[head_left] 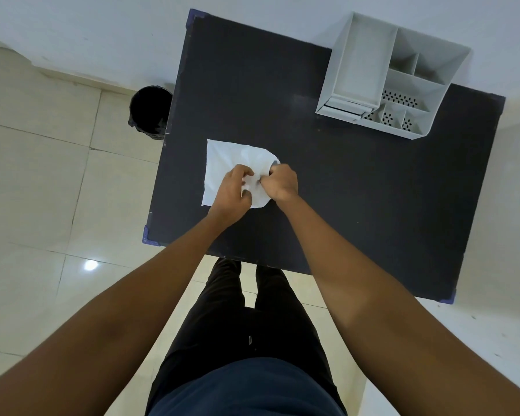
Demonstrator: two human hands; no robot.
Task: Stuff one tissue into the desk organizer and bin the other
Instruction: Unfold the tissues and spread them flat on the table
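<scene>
A white tissue [227,159] lies on the black table [327,181], left of centre, its right side gathered into folds. My left hand [233,192] and my right hand [281,183] both pinch the bunched tissue where they meet. I cannot tell if this is one sheet or two stacked. The grey desk organizer [357,67] stands at the table's far right, with several open compartments. A black bin [149,112] sits on the floor beside the table's far left edge.
The table stands against a white wall, with blue protectors on its corners [148,235]. Pale floor tiles [42,181] spread to the left. My legs stand at the table's near edge.
</scene>
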